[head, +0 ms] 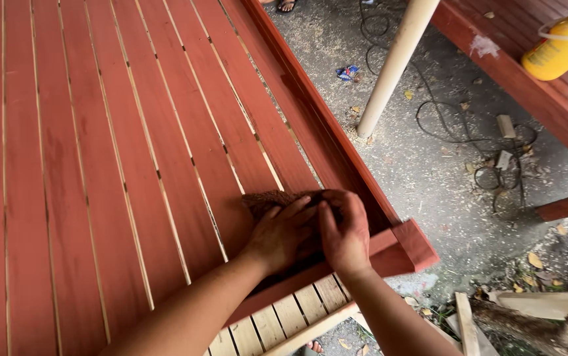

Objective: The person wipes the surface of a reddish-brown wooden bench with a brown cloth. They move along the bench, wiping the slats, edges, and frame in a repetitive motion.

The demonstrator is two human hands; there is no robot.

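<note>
A large slatted wooden panel (99,151), stained red-brown, fills the left of the view. Near its lower right corner lies a brown abrasive pad or cloth (265,200). My left hand (280,234) lies flat on the pad, fingers spread over it. My right hand (344,231) presses on the same pad beside it, close to the raised red frame rail (336,142) at the panel's edge. Both hands are smeared with red stain. Most of the pad is hidden under the hands.
A cream pole (392,66) stands on the grey concrete floor (429,171) to the right. A black cable (468,132) coils there among wood scraps and sawdust. A yellow bottle (561,46) lies on another red slatted piece at top right. Unstained slats (290,313) show below.
</note>
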